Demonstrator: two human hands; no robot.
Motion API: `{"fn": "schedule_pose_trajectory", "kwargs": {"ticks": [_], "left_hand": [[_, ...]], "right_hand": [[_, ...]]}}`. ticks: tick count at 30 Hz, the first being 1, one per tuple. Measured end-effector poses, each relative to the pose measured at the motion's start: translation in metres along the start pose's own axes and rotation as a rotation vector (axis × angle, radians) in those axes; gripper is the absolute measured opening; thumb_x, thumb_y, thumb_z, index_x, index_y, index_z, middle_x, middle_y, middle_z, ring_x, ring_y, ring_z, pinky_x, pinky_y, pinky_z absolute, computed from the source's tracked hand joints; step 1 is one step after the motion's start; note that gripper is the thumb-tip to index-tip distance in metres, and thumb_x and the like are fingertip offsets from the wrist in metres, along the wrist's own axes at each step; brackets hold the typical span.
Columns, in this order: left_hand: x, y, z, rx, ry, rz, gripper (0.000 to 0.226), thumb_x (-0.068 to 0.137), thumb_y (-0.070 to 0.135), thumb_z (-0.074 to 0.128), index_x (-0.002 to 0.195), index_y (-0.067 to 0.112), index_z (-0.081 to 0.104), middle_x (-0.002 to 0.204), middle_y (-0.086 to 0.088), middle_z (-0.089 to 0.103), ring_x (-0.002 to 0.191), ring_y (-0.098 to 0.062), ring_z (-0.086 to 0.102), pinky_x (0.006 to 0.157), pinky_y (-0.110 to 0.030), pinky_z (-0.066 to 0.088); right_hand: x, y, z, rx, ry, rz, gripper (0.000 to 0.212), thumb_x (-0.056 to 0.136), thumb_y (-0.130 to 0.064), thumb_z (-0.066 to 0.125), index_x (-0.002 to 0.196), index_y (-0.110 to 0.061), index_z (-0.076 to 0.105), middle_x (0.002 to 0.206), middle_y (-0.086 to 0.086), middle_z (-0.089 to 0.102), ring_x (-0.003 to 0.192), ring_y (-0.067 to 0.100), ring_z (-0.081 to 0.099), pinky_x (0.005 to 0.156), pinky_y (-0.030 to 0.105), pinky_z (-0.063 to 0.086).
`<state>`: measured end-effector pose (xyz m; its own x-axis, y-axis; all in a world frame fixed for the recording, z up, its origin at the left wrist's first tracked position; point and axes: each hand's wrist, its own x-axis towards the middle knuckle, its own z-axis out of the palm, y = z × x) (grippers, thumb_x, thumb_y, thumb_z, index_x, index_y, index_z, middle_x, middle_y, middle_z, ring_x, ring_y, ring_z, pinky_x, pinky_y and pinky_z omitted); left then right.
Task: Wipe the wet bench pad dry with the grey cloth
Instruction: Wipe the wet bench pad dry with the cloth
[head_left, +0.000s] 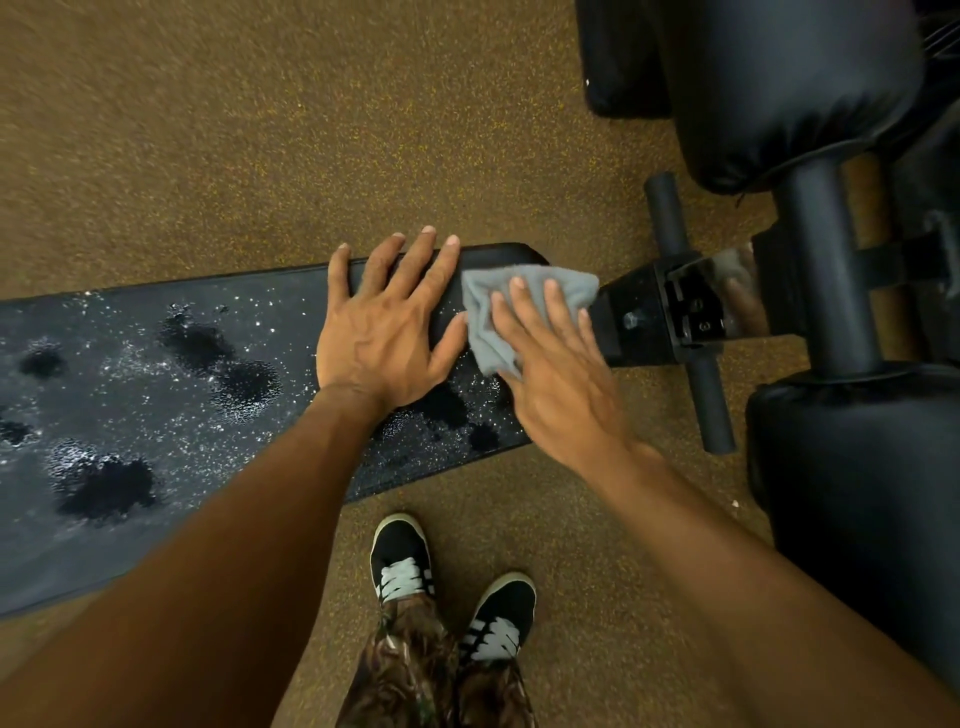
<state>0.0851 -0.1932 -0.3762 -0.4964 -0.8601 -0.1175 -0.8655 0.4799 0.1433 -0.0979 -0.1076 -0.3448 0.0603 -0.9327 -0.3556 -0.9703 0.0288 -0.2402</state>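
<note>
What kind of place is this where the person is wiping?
Most likely a gym: a long black bench pad, big padded rollers on a metal frame, and a speckled rubber floor.

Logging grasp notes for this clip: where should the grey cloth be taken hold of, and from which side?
Take the grey cloth by its bunched far edge, beyond the flat fingers of the right hand, coming from above. It lies crumpled at the end of the bench pad, and the left hand lies flat just beside it.
</note>
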Motion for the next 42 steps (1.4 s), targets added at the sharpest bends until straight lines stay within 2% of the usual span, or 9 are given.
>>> {"fn": "schedule_pose_trajectory", "kwargs": {"ticks": [6, 12, 18, 24, 28, 31, 37, 40, 42], "left_hand": [[0.000, 0.001, 0.001, -0.009, 0.010, -0.004, 0.071, 0.101, 0.060, 0.026, 0.162, 0.025, 0.022, 0.166, -0.002, 0.030, 0.149, -0.030, 0.031, 0.119, -0.064, 0.017], [0.000, 0.001, 0.001, -0.013, 0.016, -0.004, 0.071, 0.100, 0.061, 0.027, 0.161, 0.026, 0.023, 0.165, -0.002, 0.031, 0.148, -0.029, 0.032, 0.119, -0.064, 0.018], [0.000, -0.001, 0.003, -0.012, 0.027, -0.003, 0.070, 0.101, 0.061, 0.026, 0.162, 0.027, 0.020, 0.166, -0.001, 0.029, 0.149, -0.028, 0.030, 0.119, -0.064, 0.017], [0.000, 0.001, 0.002, -0.008, 0.008, -0.001, 0.071, 0.100, 0.061, 0.023, 0.162, 0.027, 0.019, 0.167, -0.001, 0.028, 0.150, -0.028, 0.030, 0.119, -0.064, 0.017], [0.000, 0.000, 0.002, -0.012, 0.016, -0.003, 0.071, 0.101, 0.061, 0.026, 0.162, 0.026, 0.020, 0.166, -0.001, 0.030, 0.149, -0.029, 0.031, 0.119, -0.064, 0.017], [0.000, 0.000, 0.002, -0.018, 0.026, 0.002, 0.071, 0.101, 0.060, 0.028, 0.162, 0.026, 0.021, 0.166, -0.001, 0.031, 0.149, -0.029, 0.031, 0.119, -0.064, 0.018], [0.000, 0.000, 0.001, -0.014, 0.027, -0.001, 0.071, 0.101, 0.061, 0.028, 0.162, 0.026, 0.021, 0.165, -0.001, 0.032, 0.149, -0.028, 0.031, 0.119, -0.064, 0.018], [0.000, 0.000, 0.002, -0.015, 0.037, 0.001, 0.070, 0.101, 0.061, 0.030, 0.161, 0.026, 0.023, 0.165, -0.001, 0.033, 0.149, -0.028, 0.032, 0.119, -0.064, 0.019], [0.000, 0.000, 0.003, -0.018, 0.038, 0.001, 0.070, 0.101, 0.060, 0.030, 0.161, 0.026, 0.023, 0.164, -0.001, 0.033, 0.149, -0.028, 0.032, 0.118, -0.064, 0.019]], "right_hand": [[0.029, -0.009, -0.005, 0.073, -0.023, 0.167, 0.063, 0.106, -0.040, 0.028, 0.158, -0.024, -0.005, 0.166, -0.001, -0.014, 0.151, 0.030, -0.018, 0.123, 0.051, -0.005], [-0.025, 0.007, 0.008, -0.006, 0.008, -0.017, 0.071, 0.099, -0.027, 0.043, 0.158, -0.023, 0.002, 0.167, 0.000, -0.005, 0.152, 0.029, -0.011, 0.123, 0.051, -0.001], [0.030, -0.009, -0.007, 0.238, 0.034, 0.241, 0.059, 0.106, -0.040, 0.027, 0.159, -0.026, 0.004, 0.167, -0.001, -0.005, 0.152, 0.030, -0.012, 0.124, 0.050, -0.001], [-0.017, -0.004, 0.015, 0.071, 0.071, 0.000, 0.066, 0.101, -0.030, 0.041, 0.158, -0.022, 0.008, 0.167, 0.000, -0.001, 0.153, 0.030, -0.010, 0.123, 0.054, -0.001], [-0.018, 0.010, 0.008, 0.135, 0.024, 0.103, 0.066, 0.098, -0.027, 0.037, 0.158, -0.020, 0.011, 0.167, 0.000, 0.001, 0.153, 0.033, -0.006, 0.123, 0.054, 0.007], [0.020, -0.007, -0.001, 0.219, 0.053, 0.227, 0.060, 0.105, -0.033, 0.032, 0.159, -0.020, 0.009, 0.167, 0.003, -0.001, 0.152, 0.035, -0.009, 0.123, 0.052, 0.001], [-0.030, 0.004, 0.018, 0.082, 0.028, -0.009, 0.069, 0.095, -0.025, 0.037, 0.158, -0.018, 0.010, 0.167, 0.002, 0.002, 0.153, 0.031, -0.008, 0.122, 0.058, 0.008], [-0.029, 0.011, 0.016, 0.168, 0.006, 0.142, 0.070, 0.100, -0.020, 0.039, 0.159, -0.019, 0.001, 0.167, 0.002, -0.010, 0.151, 0.030, -0.014, 0.123, 0.055, 0.007], [-0.007, -0.001, 0.011, 0.239, 0.041, 0.252, 0.068, 0.103, -0.028, 0.039, 0.158, -0.021, -0.001, 0.166, 0.003, -0.012, 0.151, 0.032, -0.015, 0.124, 0.052, 0.002]]}}
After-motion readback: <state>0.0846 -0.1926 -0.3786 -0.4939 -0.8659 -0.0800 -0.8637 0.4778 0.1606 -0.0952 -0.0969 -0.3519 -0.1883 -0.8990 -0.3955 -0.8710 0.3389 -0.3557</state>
